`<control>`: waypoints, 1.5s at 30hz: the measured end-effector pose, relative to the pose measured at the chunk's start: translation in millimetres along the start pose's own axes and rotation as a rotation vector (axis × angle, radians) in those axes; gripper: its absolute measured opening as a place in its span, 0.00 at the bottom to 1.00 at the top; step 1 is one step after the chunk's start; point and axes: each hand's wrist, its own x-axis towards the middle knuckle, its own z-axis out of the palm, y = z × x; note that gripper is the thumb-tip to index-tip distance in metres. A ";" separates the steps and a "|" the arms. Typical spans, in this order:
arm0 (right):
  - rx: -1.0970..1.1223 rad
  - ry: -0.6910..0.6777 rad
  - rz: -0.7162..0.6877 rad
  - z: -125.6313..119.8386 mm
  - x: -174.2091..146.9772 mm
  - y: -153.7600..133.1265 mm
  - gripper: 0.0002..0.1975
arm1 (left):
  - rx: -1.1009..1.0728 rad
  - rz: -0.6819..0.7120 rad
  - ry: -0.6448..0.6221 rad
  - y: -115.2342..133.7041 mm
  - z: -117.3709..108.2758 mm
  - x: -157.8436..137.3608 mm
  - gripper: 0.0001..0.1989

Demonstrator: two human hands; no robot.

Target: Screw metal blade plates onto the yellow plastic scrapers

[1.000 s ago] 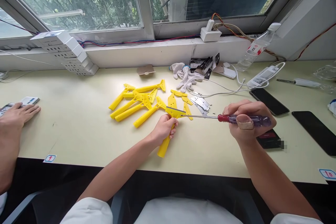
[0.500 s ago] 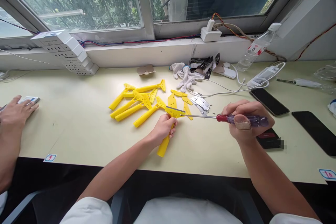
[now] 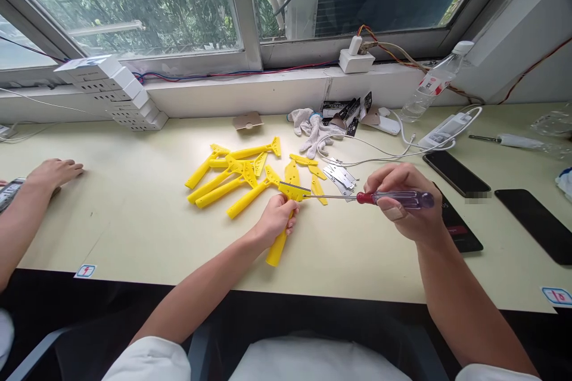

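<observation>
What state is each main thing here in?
Left hand, grip closed around a yellow scraper
Right hand, grip closed around a screwdriver
Other yellow scrapers, lying loose
Metal blades, heaped
Work gloves, crumpled, unworn
Plastic bottle, capped
Rightmost phone, screen dark
White boxes, stacked
Co-worker's hand, fingers outstretched

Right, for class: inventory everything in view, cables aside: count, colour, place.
Held scraper: one, yellow, left hand
Screwdriver: one, purple, right hand
Other scrapers: about six, yellow, centre
Flat pieces: about four, yellow, centre
Blades: several, silver, centre
Gloves: count unclear, white, back
Packaging: several, black, back
Cardboard: one, brown, back
Boxes: several, white, back left
Phones: three, black, right
Power strip: one, white, back right
Bottle: one, clear, back right
Adapter: one, white, windowsill
Window: one, grey, behind
Table: one, pale yellow, foreground
Co-worker's hand: one, bare, left
Left hand: one, bare, centre
Right hand: one, bare, right
</observation>
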 end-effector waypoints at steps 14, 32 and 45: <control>-0.250 0.085 -0.069 -31.9 8.5 2.7 0.13 | -0.014 0.012 0.021 3.9 2.8 -4.1 0.09; -0.053 0.273 -0.063 -25.0 8.3 8.2 0.14 | -0.008 0.043 0.006 3.4 -1.6 -1.8 0.10; -0.188 0.272 -0.061 -23.2 4.0 9.4 0.17 | -0.009 0.045 0.020 1.4 -2.5 0.2 0.09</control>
